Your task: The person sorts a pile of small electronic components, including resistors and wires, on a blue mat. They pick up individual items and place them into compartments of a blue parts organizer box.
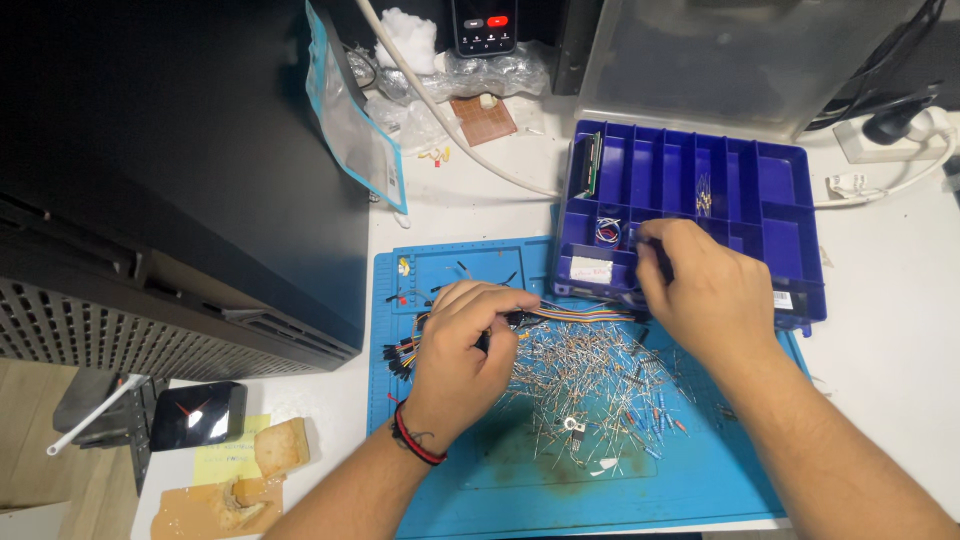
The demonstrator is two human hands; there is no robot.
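At the near edge of the surface (900,300), a blue work mat (700,480) takes up the middle ground. Both forearms come in over its near edge. Left wrist carries a red-and-black band (415,440).

On the mat, between and just beyond the wrists: a loose scatter of small resistors and wire-legged parts (590,385), leads pointing every way. One small black component with a metal tab (573,425) lies on the near side of the heap.

Left hand (462,350) clenched around one end of a multicoloured ribbon of jumper wires (580,313). Black connector ends fan out past its left side, toward the mat's left edge. Ribbon's long axis runs left to right, roughly parallel to the mat's far edge, flat and fairly taut. It leaves the left hand's fingers and points toward the right hand (705,290), passing under that hand's near side; the far end is hidden there.

Right hand curled, fingers pinched down at the near wall of a blue compartment box (780,200). Cannot tell whether it grips the ribbon or something in the box.

The box sits at the mat's far right corner, overlapping it. One compartment holds a small coil of coloured wire (607,231), another a white block (590,270).

Far side of the surface: a clear bag with blue edging (350,130), a brown perforated board (482,118), a white cable (450,125).

Near left corner: yellowish sponge pieces (280,445), a small black device (195,415).
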